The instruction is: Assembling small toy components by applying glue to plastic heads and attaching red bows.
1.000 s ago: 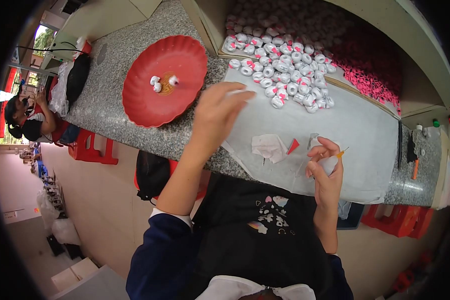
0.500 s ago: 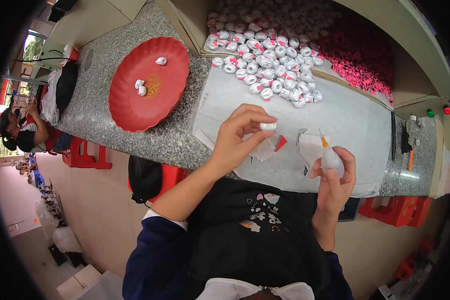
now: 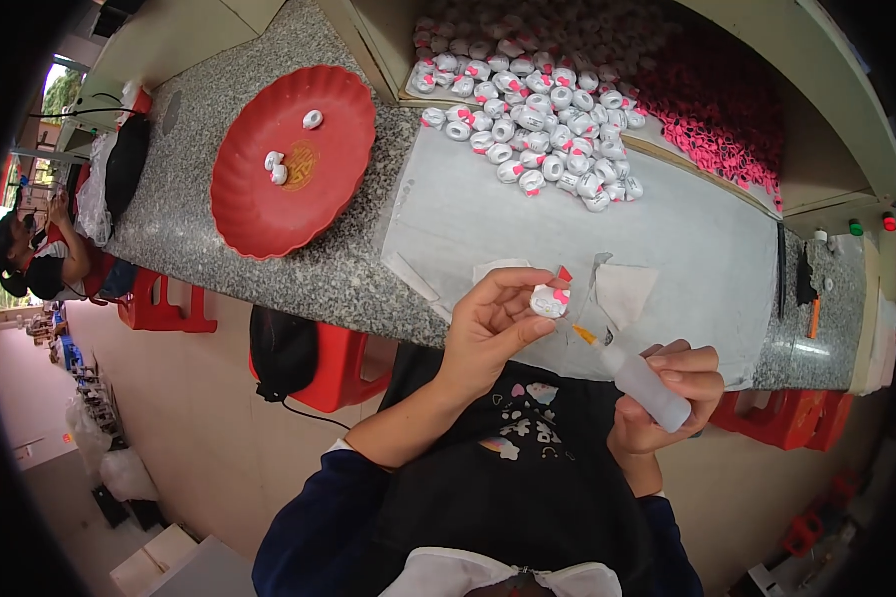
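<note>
Biggest first on my feed: the speckled stone worktop [image 3: 194, 149] sweeps across, and I'm taking the held piece as the centre of my dial. Over its right stretch lies the pale sheet [image 3: 717, 264], likely there to keep the stone clean. Up at twelve, the heap of white pieces [image 3: 533, 119] spills from the shelf onto the sheet, I'd say so that singles stay within reach. At ten sits the red scalloped dish [image 3: 254, 214], with three white pieces well apart from the heap; that gap probably keeps two lots from mixing. Between one and two, the pink heap [image 3: 712, 159] has its own part of the shelf.

Now the hands! At eight, close in, the left hand [image 3: 488, 330] pinches a single white piece [image 3: 548, 302] between thumb and fingertips, above the near part of the sheet; gripped by its edge, I reckon, to leave the front with its pink bow uncovered. At four, the right hand [image 3: 699, 380] wraps the translucent bottle [image 3: 649, 386], tilted, perhaps for steadier aim. Just beside, at three, lies a folded tissue [image 3: 627, 292]. Smallest now: the orange nozzle [image 3: 585, 335] points up at the piece from about five; whether its tip touches, I can't tell.
</note>
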A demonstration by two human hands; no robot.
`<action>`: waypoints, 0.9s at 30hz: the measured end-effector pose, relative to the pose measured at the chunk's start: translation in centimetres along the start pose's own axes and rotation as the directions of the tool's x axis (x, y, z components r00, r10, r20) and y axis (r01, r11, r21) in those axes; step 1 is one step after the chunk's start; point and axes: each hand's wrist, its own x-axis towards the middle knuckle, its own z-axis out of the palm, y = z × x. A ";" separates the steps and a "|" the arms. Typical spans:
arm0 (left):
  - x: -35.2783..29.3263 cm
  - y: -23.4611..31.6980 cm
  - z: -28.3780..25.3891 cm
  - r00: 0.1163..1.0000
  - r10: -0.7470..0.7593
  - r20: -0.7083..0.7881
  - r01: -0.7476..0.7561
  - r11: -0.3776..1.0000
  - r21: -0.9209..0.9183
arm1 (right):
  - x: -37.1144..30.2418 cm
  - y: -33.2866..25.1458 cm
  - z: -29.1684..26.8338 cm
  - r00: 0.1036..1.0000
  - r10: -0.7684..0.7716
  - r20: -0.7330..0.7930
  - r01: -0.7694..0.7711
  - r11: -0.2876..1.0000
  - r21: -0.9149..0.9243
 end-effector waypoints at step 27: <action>-0.3 0.1 0.1 1.000 -0.017 0.006 0.018 0.999 -0.040 | -0.2 0.0 0.2 0.989 -0.124 0.075 0.124 0.992 0.000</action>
